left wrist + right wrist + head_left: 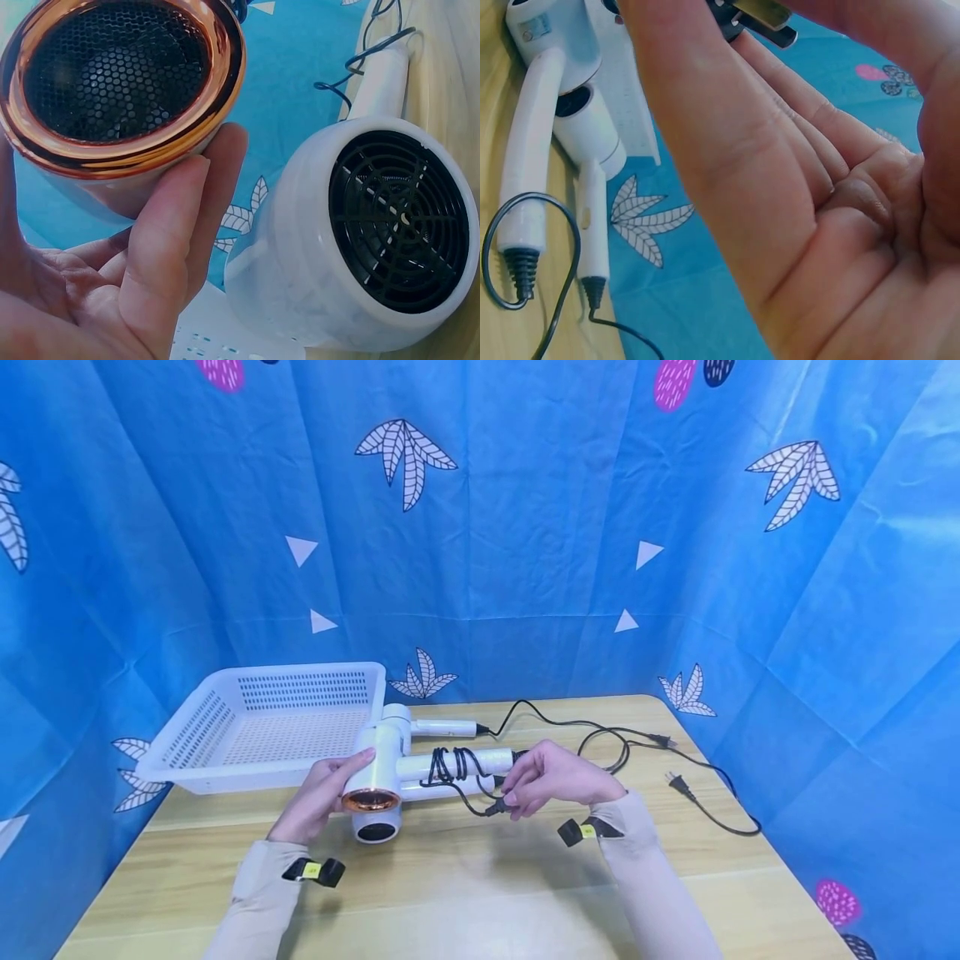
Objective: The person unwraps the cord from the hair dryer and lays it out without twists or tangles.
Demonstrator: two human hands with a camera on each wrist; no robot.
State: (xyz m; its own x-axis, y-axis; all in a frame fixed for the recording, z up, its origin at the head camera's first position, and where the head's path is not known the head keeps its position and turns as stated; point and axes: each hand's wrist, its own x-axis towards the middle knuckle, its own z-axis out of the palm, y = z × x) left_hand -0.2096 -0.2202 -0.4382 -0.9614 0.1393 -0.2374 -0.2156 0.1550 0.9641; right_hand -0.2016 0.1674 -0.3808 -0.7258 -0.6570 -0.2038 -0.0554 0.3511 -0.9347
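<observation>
My left hand (318,799) grips the barrel of a white hair dryer (382,760) with a copper-coloured ring round its mesh outlet. Black cord (448,764) is wound in several turns about that dryer's handle. At the cord's end, a two-pin plug (757,19) is pinched by my right hand (551,774). Under the held dryer lies a second white hair dryer (397,225) with a round black grille, its handle pointing right. Behind them sits a third white hair dryer (444,727), partly hidden by the held one.
A white perforated plastic basket (255,777) stands at the left, beside the dryers. Loose black cords run across the right of the wooden table (450,902), ending in one plug (662,741) and another plug (678,783). A blue patterned curtain (510,568) surrounds the table's back and sides.
</observation>
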